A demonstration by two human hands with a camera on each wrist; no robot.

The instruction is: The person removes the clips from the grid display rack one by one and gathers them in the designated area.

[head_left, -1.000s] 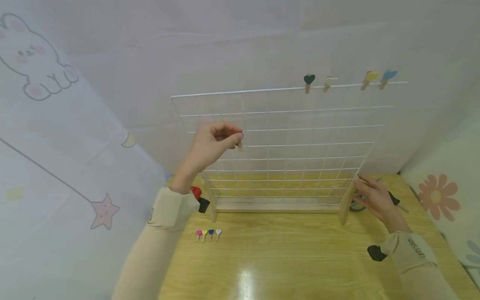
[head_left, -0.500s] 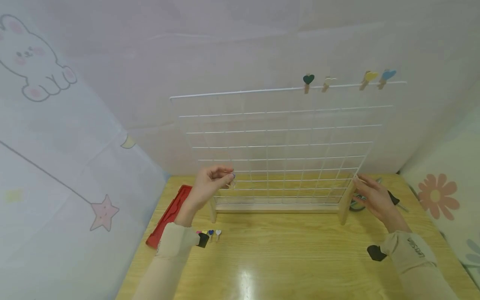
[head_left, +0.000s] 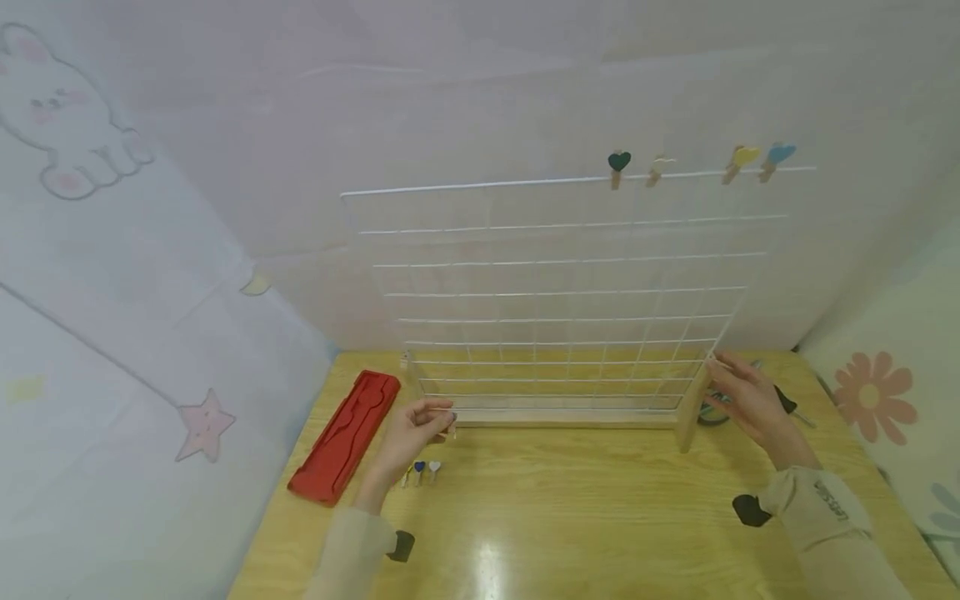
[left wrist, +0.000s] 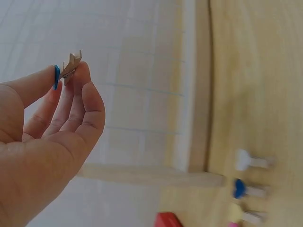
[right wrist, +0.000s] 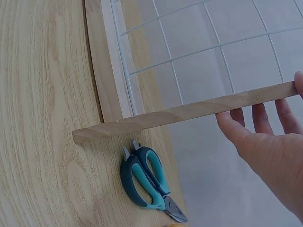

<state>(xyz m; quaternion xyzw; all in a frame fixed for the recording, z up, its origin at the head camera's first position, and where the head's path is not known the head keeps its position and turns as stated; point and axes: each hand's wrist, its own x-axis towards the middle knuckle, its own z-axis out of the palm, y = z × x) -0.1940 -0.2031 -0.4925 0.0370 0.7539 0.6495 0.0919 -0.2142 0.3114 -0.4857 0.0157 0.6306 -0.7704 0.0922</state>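
Observation:
My left hand (head_left: 408, 433) pinches a small wooden clothespin (left wrist: 71, 66) with a blue heart (left wrist: 57, 77) between thumb and fingers. It is in front of the lower left of a white wire grid rack (head_left: 487, 183). My right hand (head_left: 753, 408) grips the rack's right wooden upright (right wrist: 189, 113), fingertips along its edge. Four-colour heart clothespins, dark green (head_left: 618, 161), pale (head_left: 658, 164), yellow (head_left: 745, 156) and light blue (head_left: 781, 153), sit on the top bar. Near my left wrist, white (left wrist: 243, 160), dark blue (left wrist: 240, 188) and yellow (left wrist: 236, 213) ones lie in a row.
A red moulded tray (head_left: 345, 442) lies on the table's left side. Teal-handled scissors (right wrist: 142, 175) lie beside the rack's right foot. A white printed cloth (head_left: 187, 275) hangs round the back and sides of the wooden table (head_left: 585, 508).
My left hand has come down from mid-grid to the rack's lower left, still pinching the clothespin, uncovering the red tray. My right hand stays at the upright.

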